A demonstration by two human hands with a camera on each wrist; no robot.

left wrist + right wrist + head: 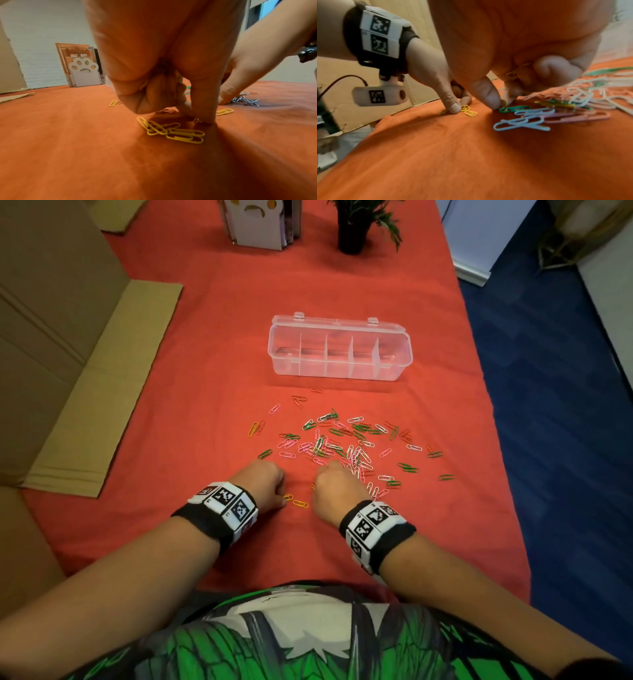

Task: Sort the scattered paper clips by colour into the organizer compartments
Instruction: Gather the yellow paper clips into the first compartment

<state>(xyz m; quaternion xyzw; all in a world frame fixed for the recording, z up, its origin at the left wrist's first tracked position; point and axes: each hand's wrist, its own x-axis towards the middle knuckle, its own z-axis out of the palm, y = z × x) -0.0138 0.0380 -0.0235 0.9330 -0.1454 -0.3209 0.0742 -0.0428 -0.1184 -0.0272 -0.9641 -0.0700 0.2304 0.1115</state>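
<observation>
Left hand [265, 484] pinching small yellow plastic-coated paper clips [171, 130], right hand [334, 487] clenched on more – tangled, could spill before clear 5-compartment plastic organizer [339, 350].

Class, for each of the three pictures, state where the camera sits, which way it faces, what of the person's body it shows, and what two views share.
Head: worn on the head, looking forward and down at the organizer, the scattered clips, both forearms and the shirt.
Left wrist: under the left hand, looking along its fingers at the yellow clips.
Right wrist: under the right hand, facing the mixed pile and the left hand beyond.
Shared: both wrist views show those yellow clips by the left thumb.
</observation>
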